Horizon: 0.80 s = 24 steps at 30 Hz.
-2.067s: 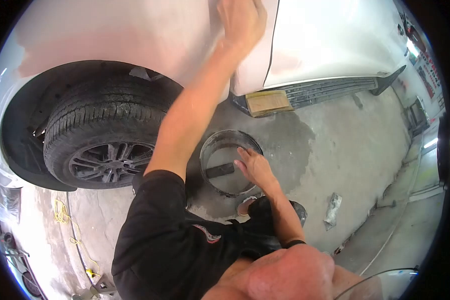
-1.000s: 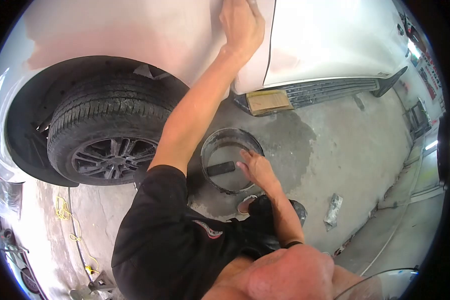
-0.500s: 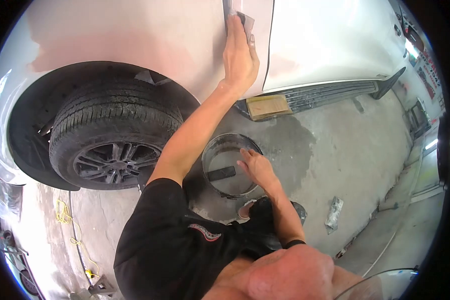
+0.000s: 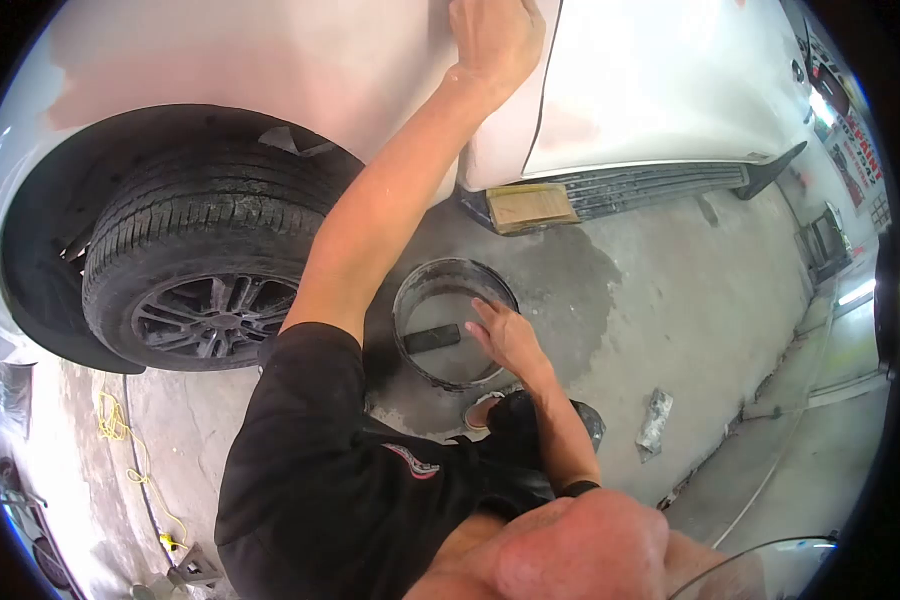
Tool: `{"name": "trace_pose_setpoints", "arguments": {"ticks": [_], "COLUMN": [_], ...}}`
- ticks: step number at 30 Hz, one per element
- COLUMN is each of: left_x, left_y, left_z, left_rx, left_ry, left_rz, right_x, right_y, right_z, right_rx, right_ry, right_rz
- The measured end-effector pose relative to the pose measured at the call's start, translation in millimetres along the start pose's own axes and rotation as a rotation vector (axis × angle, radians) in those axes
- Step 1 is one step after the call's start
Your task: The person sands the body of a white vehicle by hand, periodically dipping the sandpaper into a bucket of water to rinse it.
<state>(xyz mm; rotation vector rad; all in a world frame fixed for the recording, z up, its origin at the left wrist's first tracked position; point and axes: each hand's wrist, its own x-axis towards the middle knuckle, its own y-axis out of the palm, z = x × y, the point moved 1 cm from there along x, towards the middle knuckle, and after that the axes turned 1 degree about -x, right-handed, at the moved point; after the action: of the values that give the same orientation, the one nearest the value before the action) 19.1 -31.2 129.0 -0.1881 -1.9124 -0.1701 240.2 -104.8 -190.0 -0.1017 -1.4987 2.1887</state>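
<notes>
My left hand [image 4: 497,38] is up against the pale car panel [image 4: 370,60], beside the door seam. Its fingertips are cut off by the top edge; half a second ago they pressed a grey sandpaper sheet there, which is now out of sight. Over the round bucket [image 4: 402,300] hangs my right hand [image 4: 511,340], open, fingers apart and nothing in them. The bucket contains greyish water, with a dark rectangular block [image 4: 432,338] in it.
A black-rimmed wheel [image 4: 215,250] sits in the arch at left. Along the sill runs a ribbed side step [image 4: 660,190] with a tan block [image 4: 532,207] on it. A crumpled silvery piece [image 4: 656,425] and a yellow cord [image 4: 113,415] lie on the floor.
My left hand has gone up and slightly right in view, carrying its fingers past the top edge. My right hand stays above the bucket. The whole scene has shifted slightly left.
</notes>
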Motion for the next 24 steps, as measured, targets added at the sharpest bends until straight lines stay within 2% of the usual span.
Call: {"name": "trace_pose_setpoints", "arguments": {"ticks": [3, 4, 6, 11, 13, 15, 18, 21, 22, 24], "left_x": [-61, -102, -152, -180, -218, -244, -337, -351, -357, -358], "left_y": [-17, -11, -29, -100, -119, -136, -125, -137, -136, -135], "left_z": [11, 30, 43, 39, 54, 63, 116, 108, 111, 110], "left_rx": [-0.102, 0.012, -0.104, -0.314, -0.322, -0.388, -0.809, -1.001, -0.946, -0.951], "left_ry": [-0.071, -0.034, -0.076, -0.490, -0.611, -0.769, -0.983, -1.312, -1.331, -1.336], "left_rz": [0.144, 0.111, 0.202, 0.490, 0.581, 0.679, 0.717, 0.776, 0.850, 0.864], "right_x": [0, 5, 10, 21, 36, 62, 124, 183, 199, 228], "right_y": [-4, -6, -6, -46, -76, -110, -177, -245, -261, -284], "right_z": [-3, -5, -10, -10, -4, 6, 31, 69, 81, 99], "right_rx": [-0.013, -0.021, 0.038, 0.021, -0.054, -0.240, -0.718, -1.105, -1.142, -1.214], "right_ry": [0.016, 0.015, -0.014, -0.017, -0.039, -0.085, -0.230, -0.323, -0.356, -0.424], "right_rz": [-0.014, -0.023, -0.080, -0.322, -0.419, -0.472, -0.539, -0.617, -0.613, -0.617]}}
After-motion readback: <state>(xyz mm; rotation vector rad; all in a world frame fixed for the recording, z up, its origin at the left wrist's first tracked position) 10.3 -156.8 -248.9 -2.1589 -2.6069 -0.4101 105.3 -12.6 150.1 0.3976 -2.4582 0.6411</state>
